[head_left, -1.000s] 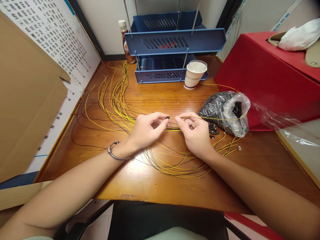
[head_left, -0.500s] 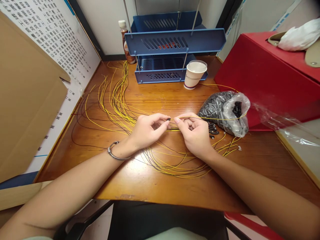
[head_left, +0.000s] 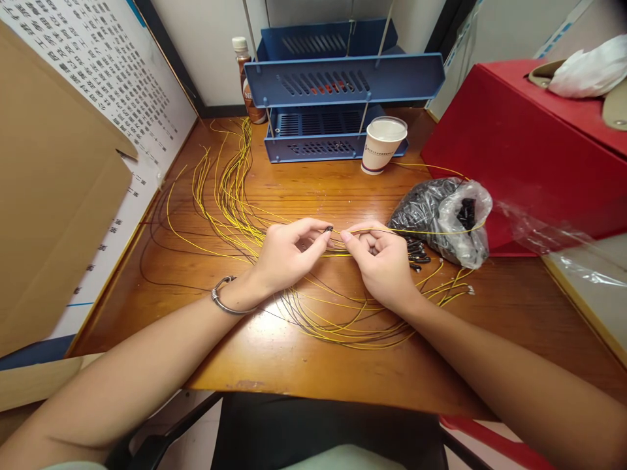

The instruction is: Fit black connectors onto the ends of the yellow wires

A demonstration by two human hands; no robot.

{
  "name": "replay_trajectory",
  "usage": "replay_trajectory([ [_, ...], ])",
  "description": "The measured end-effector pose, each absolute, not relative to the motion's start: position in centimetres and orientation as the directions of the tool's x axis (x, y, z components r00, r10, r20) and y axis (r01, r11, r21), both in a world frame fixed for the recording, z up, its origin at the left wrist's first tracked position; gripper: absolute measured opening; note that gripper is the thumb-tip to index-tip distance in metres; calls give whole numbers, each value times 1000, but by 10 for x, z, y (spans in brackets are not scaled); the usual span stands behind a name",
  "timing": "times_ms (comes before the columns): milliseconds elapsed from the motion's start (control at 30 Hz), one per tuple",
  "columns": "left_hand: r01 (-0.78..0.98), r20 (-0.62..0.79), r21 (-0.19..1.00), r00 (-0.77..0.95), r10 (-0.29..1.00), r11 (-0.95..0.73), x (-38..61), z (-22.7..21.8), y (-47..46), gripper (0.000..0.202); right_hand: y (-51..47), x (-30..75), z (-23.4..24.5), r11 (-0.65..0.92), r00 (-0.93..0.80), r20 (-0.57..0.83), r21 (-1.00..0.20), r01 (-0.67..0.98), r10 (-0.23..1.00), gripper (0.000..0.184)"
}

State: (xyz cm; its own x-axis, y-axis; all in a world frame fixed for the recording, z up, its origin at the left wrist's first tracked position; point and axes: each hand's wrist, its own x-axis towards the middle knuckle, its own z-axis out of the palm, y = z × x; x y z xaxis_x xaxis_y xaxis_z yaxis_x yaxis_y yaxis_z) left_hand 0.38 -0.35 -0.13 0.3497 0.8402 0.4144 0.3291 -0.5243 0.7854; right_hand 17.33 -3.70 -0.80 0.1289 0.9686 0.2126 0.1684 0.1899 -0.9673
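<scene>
Over the table (head_left: 235,369), beyond looped wires (head_left: 365,346), the left hand (head_left: 294,253) pinches a small black piece (head_left: 328,228), the right hand (head_left: 385,261) a yellow wire (head_left: 416,231) just beside it. A loose pinch could let the thin wire bend or slip; farther off, its length crossing the plastic bag (head_left: 424,201) might snag.

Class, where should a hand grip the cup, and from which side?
Grip the cup by its wall below the rim, probably from the near side: the rack stands close behind, while that side is unobstructed. The wall flares upward, which should help stop slipping.
</scene>
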Motion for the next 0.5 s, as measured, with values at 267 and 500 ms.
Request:
replay_trajectory([
  [267,309,382,801,394,836,-512,2,-3,-2,18,-37,173,-7,194,123,220,-962,190,968,12],
  [500,329,361,797,413,836,-507,1,-4,-3,20,-37,174,-8,191,111,217,-959,210,970,13],
])
